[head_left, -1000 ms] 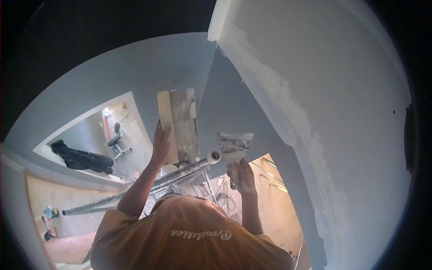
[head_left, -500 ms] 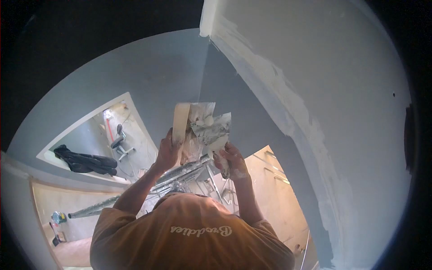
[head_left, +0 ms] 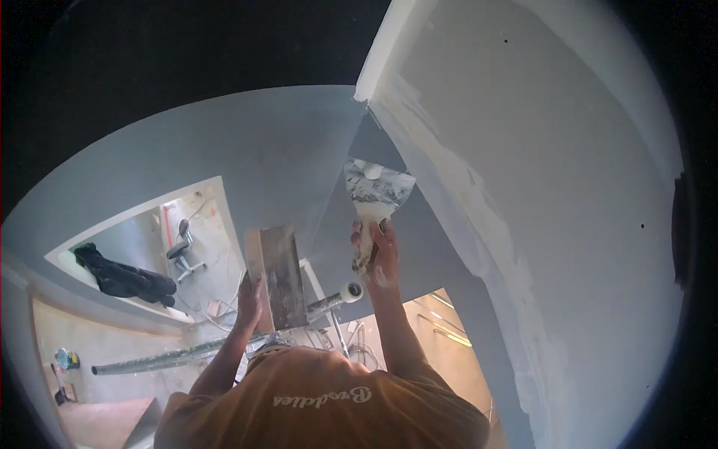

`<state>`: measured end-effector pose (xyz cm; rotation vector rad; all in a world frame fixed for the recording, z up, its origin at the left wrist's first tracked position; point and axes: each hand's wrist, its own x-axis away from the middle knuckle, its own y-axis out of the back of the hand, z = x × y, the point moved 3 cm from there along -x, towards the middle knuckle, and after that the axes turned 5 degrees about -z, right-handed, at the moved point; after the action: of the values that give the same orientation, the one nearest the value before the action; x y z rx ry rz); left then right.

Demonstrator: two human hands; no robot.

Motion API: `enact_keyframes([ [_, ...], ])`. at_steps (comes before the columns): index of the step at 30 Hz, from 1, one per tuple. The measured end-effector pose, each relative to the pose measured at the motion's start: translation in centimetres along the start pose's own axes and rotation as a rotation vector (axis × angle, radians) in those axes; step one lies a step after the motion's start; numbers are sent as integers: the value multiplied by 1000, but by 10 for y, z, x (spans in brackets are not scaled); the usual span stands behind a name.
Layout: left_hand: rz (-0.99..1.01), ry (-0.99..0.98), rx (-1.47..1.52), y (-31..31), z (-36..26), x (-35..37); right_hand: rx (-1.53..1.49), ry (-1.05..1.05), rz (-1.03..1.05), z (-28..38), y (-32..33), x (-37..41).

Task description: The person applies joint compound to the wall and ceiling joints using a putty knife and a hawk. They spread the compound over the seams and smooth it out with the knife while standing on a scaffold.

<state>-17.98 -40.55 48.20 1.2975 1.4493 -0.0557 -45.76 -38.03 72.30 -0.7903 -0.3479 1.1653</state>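
Observation:
In my right hand (head_left: 383, 258) a wide putty knife (head_left: 378, 187) is held upright by its pale, smeared handle. A small lump of white compound (head_left: 372, 171) sits on its blade, near the blade's edge. My left hand (head_left: 250, 303) grips a long metal mud pan (head_left: 284, 277) from its left side, lower than the knife and apart from it. The pan is tilted, so its greyish inside shows. Right of the knife runs the wall corner, with a band of white compound (head_left: 456, 179) spread along it.
Long compound-smeared tubes (head_left: 164, 359) and a round-ended tube (head_left: 350, 292) lie below my hands. Through a framed opening at left are a dark garment (head_left: 123, 273) over the sill and a wheeled stool (head_left: 179, 251). A small tin (head_left: 67, 359) stands lower left.
My hands have moved apart. The putty knife has risen away from the mud pan with the compound on it, while the pan has dropped lower and to the left.

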Motion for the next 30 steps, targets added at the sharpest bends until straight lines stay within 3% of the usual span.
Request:
enact_keyframes([
  [2,78,658,629,15,1,-4,5,10,6,-7,0,-10],
  [3,106,924,711,33,-12,-19,8,13,11,-10,0,-16],
  [6,75,1035,758,42,-15,-10,-27,111,-42,-16,-5,-29],
  [12,39,1135,878,34,2,24,157,192,-111,-32,15,-41],
  [13,26,1007,811,24,15,37,169,190,-116,-30,18,-47],
  [14,13,882,744,21,21,41,445,362,-73,-20,19,-51],
  [15,11,946,845,13,31,49,725,530,-19,-11,16,-57],
  [16,9,961,861,16,26,42,746,524,-12,4,10,-61],
  [18,3,1112,925,27,17,18,1863,1307,54,46,-45,-64],
  [19,-26,1067,846,-7,41,54,2130,1245,149,65,-56,-71],
  [20,17,1178,951,10,25,30,2397,1161,254,84,-65,-80],
  [22,9,1206,963,-4,27,40,2748,1107,459,117,-83,-109],
  [24,-1,1255,1063,-15,23,47,2931,972,655,143,-113,-141],
  [27,18,1291,1143,-22,17,42,3020,1019,959,165,-137,-200],
  [28,63,1287,1123,-24,13,45,3059,944,1090,168,-140,-219],
  [29,4,1185,1024,-39,14,62,3092,862,1224,169,-143,-235],
  [30,91,868,774,-70,27,105,3102,851,1264,168,-145,-251],
])
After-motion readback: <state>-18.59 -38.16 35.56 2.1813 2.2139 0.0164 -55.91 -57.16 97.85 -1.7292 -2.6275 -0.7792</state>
